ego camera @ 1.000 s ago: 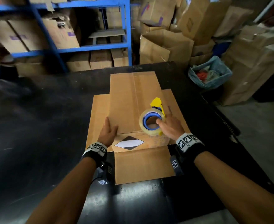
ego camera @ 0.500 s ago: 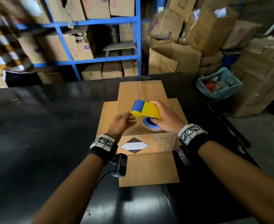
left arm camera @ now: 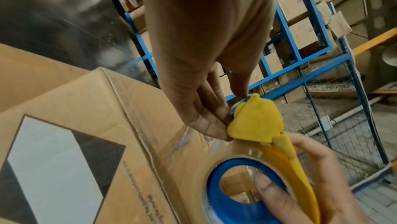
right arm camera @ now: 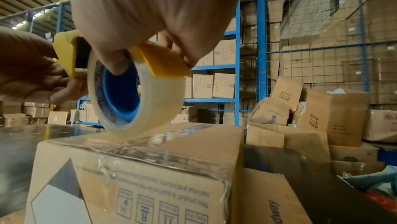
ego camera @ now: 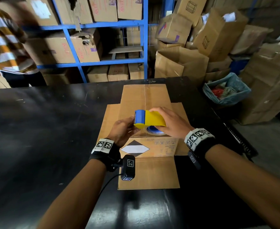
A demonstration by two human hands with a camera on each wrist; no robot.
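Black, glossy tabletop (ego camera: 36,146) carries the work. All positions below are referenced to the cardboard box (ego camera: 145,96) standing on it. Nearest the viewer, one brown flap (ego camera: 149,172) of the box lies spread on the tabletop. Further flaps spread out to the left and right of the box. The near wall of the box bears a black-and-white diamond label (ego camera: 134,148) and small printed symbols, upside down to the viewer.

Above the near top edge of the box, both hands hold the tape dispenser (ego camera: 150,119). It consists of a curved yellow shell with a blue front block, fitted over a tape roll (right arm camera: 133,105) of clear tape on a blue core. The roll stands on edge, and its lower rim touches the box top just behind the near edge. Wrinkled clear tape (right arm camera: 163,156) already covers that edge.

The right hand (ego camera: 172,124) is closed around the dispenser, with the thumb inside the blue core and the fingers curled over the yellow shell. The left hand (ego camera: 122,131) pinches the front end of the dispenser, thumb on top and fingers beneath, left of the box's centre seam.

Beyond the box, a blue shelving rack (ego camera: 102,24) holds shelved cartons (ego camera: 56,48). To the right of the box, loose cartons (ego camera: 182,63) are stacked, and a bin (ego camera: 226,101) with a blue liner holds scraps. Far to the left of the box stands a person (ego camera: 2,47) in a striped garment, blurred.
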